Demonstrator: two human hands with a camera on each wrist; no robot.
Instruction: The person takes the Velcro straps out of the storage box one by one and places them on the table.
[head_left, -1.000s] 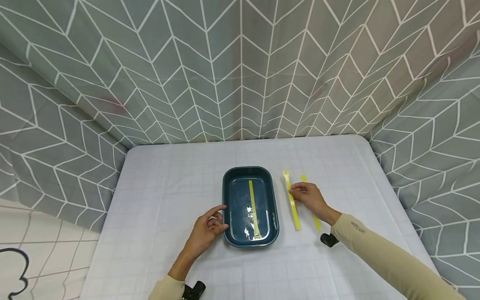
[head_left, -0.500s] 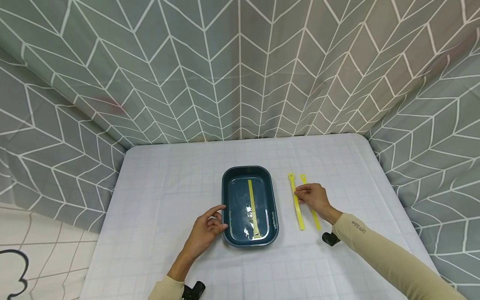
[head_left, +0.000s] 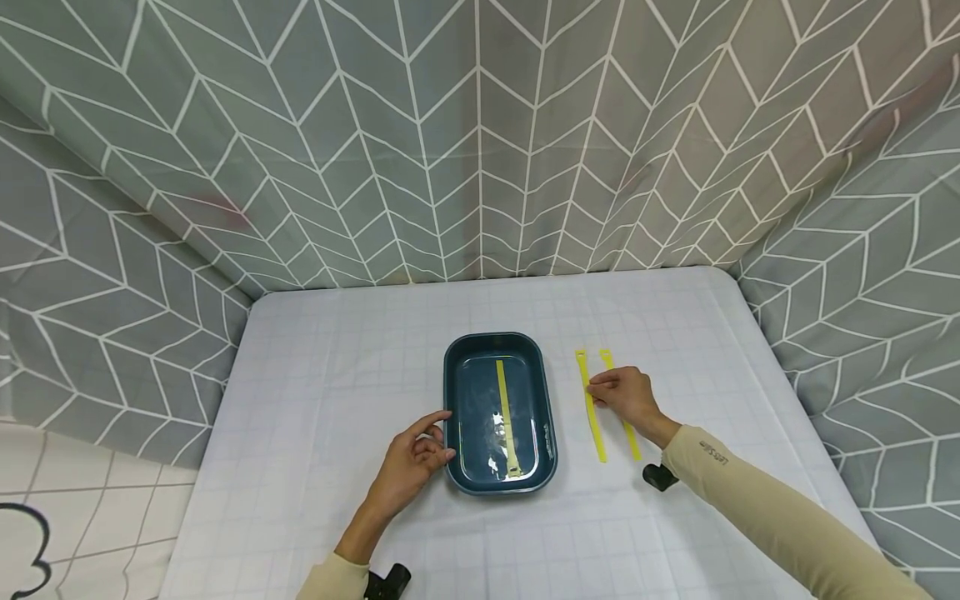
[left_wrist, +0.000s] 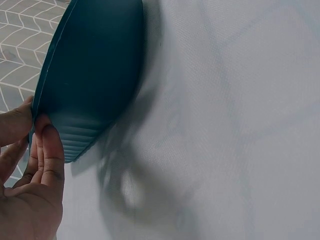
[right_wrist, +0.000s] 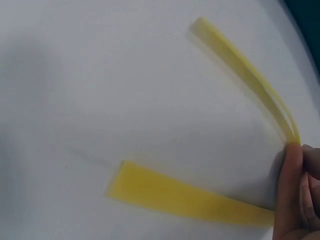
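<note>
Here the right hand (head_left: 628, 398) pinches a yellow strip (head_left: 590, 406) near its middle between thumb and fingertips (right_wrist: 291, 165), and the wrist view shows the strip bowed slightly up off the white tablecloth (head_left: 337, 392) at the pinch, though that view is blurred, so how much of it is lifted is hard to say. A second yellow strip (head_left: 621, 406) lies flat just to the right, partly under the hand. The left hand (head_left: 411, 457) grips the near left rim of a dark blue tray (head_left: 548, 417), thumb on the edge and fingers curled against the ribbed outer wall. Inside the tray a third yellow strip (head_left: 506, 417) lies lengthwise along the middle. The tray sits at the table's centre, the two loose strips just beside it on the right. A grey patterned curtain (head_left: 480, 142) hangs behind.
</note>
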